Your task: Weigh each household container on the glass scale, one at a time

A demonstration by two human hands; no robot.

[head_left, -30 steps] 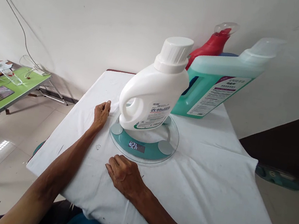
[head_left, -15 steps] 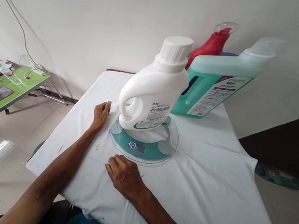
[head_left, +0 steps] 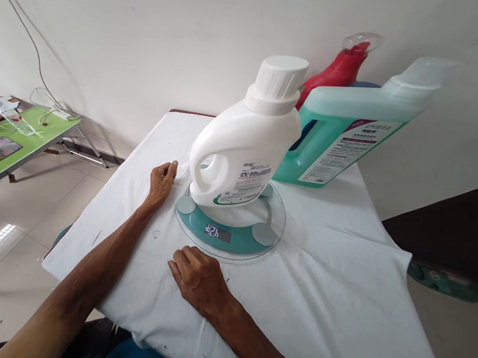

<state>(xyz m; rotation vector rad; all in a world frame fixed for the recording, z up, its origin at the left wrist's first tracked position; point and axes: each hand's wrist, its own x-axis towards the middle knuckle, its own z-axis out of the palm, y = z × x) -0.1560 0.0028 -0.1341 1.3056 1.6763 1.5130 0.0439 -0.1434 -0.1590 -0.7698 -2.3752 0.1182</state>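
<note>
White tablecloth, pale wall — left grip, right grip — curled, seemingly empty, beside scale

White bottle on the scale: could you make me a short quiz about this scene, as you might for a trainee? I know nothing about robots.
1. What does the white bottle stand on?
2. True or false: the right hand is gripping the white bottle.
3. What colour is the large bottle behind the white one, to its right in the picture?
A. Yellow
B. Green
C. Black

Key:
1. The round glass scale.
2. False; the hand lies by the white cloth, nearer the viewer than the scale and apart from the bottle.
3. B.
</note>
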